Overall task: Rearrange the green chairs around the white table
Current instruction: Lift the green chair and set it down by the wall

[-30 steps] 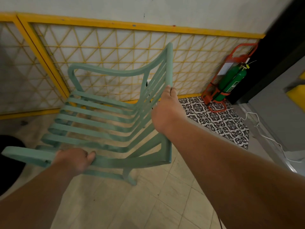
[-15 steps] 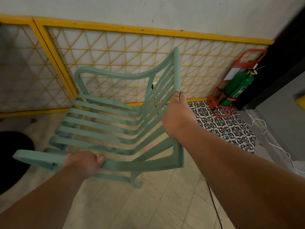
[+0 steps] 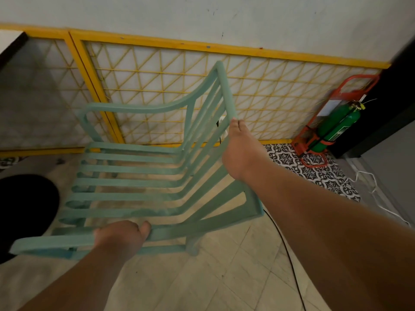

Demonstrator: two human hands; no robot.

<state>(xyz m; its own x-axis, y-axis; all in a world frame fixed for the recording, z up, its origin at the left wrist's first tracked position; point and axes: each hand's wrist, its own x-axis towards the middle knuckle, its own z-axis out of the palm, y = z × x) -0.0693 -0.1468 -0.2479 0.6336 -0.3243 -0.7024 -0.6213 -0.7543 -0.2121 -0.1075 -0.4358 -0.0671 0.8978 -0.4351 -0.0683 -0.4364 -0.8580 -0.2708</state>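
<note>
1. The left hand (image 3: pixel 121 236) is gripping the near armrest of the green chair (image 3: pixel 139 182), fingers curling over the rail.
2. The right hand (image 3: pixel 241 153) is clasping the near edge of the chair's slatted backrest, fingers wrapping out of sight behind it.
3. The 2 forearms are reaching forward, the right one stretching higher and further.
4. The chair is being held before the yellow lattice panel (image 3: pixel 258 97), over beige floor tiles (image 3: pixel 224 277); whether its legs are touching them, I cannot tell.
5. A green fire extinguisher (image 3: pixel 339 124) is standing at the right, near the panel's end.
</note>
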